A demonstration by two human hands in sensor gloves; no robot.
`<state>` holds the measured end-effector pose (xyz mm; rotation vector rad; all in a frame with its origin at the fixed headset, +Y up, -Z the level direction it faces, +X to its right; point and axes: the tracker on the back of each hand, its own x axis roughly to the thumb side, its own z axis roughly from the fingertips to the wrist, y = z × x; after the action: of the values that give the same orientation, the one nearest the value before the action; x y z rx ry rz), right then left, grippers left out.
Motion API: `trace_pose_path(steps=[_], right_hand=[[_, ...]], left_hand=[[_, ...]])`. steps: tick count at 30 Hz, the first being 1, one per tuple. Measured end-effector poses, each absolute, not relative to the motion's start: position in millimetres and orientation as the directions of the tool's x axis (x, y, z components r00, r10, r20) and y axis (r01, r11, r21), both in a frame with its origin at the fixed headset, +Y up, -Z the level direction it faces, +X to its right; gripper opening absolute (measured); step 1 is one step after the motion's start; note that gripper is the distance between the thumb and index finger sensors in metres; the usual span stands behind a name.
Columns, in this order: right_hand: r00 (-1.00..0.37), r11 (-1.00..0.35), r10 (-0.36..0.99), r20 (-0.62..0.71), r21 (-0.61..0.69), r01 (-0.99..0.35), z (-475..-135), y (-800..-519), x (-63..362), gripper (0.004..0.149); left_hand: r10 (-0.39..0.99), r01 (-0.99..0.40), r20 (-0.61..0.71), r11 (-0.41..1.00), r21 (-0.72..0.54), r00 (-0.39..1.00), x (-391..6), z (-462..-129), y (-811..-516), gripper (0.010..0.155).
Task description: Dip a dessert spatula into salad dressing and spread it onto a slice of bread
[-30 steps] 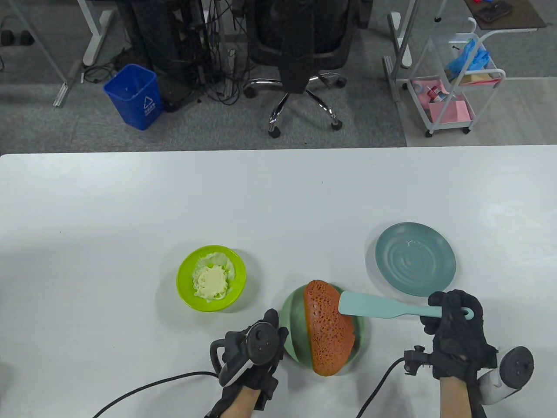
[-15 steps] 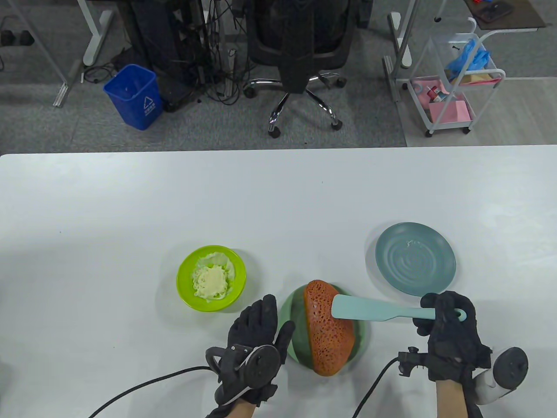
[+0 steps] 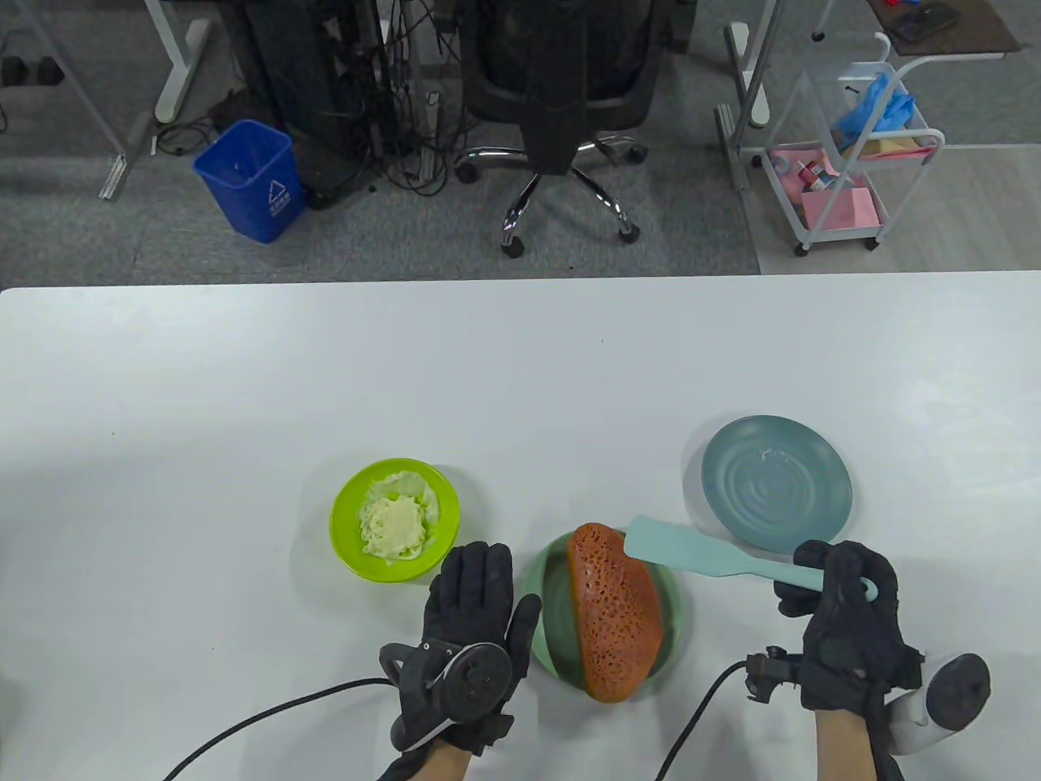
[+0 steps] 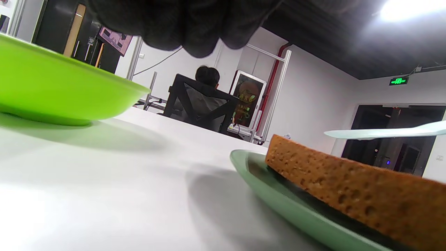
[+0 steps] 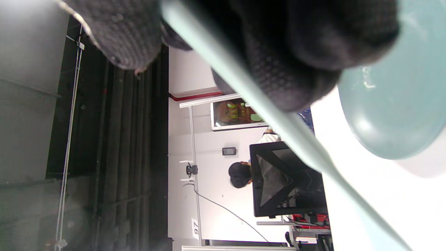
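An orange-brown bread slice [image 3: 611, 618] lies on a green plate [image 3: 673, 606]; both show in the left wrist view, the bread [image 4: 352, 188] on the plate [image 4: 278, 202]. My right hand [image 3: 842, 598] grips the handle of a light teal spatula [image 3: 691, 553], whose blade hovers over the bread's far right edge. The spatula's handle crosses the right wrist view [image 5: 278, 118]. My left hand [image 3: 476, 602] lies flat and open on the table, left of the green plate. A lime bowl [image 3: 395, 521] holds pale salad dressing [image 3: 395, 527].
An empty blue-grey plate [image 3: 777, 484] sits at the right, behind my right hand, and shows in the right wrist view [image 5: 393, 104]. The lime bowl [image 4: 52, 94] stands close to my left hand's fingertips. Cables trail from both wrists to the table's near edge.
My left hand has turned palm down and stretched flat beside the green plate. The spatula blade swept left over the bread, then back toward its far right edge.
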<state>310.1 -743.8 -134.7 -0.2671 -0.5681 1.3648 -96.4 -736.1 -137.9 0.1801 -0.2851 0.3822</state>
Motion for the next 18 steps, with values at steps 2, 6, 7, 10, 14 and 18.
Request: trace_pose_path(steps=[2,6,7,10,14,18], right_hand=[[0.14,0.243,0.962,0.233,-0.506,-0.828,-134,-744,315,0.042],[0.231,0.311,0.949,0.214,-0.527,-0.791,-135,-744,327,0.04],[0.23,0.309,0.95,0.21,-0.561,-0.768,-136,-744,329,0.04],[0.2,0.26,0.966,0.166,-0.607,-0.751,-138,-747,337,0.041],[0.225,0.269,0.963,0.15,-0.618,-0.739,-142,-749,341,0.043],[0.149,0.169,0.985,0.087,-0.654,-0.737,-145,-747,343,0.043]], left_hand=[[0.346,-0.397,0.299,0.908,0.131,0.889,-99,-137,-735,0.073],[0.376,-0.427,0.289,0.893,0.14,0.88,-102,-136,-731,0.072],[0.383,-0.434,0.29,0.89,0.138,0.877,-103,-136,-731,0.072],[0.392,-0.442,0.29,0.888,0.13,0.873,-103,-137,-731,0.071],[0.4,-0.45,0.296,0.884,0.125,0.867,-103,-135,-731,0.071],[0.406,-0.459,0.304,0.879,0.128,0.862,-103,-134,-730,0.072]])
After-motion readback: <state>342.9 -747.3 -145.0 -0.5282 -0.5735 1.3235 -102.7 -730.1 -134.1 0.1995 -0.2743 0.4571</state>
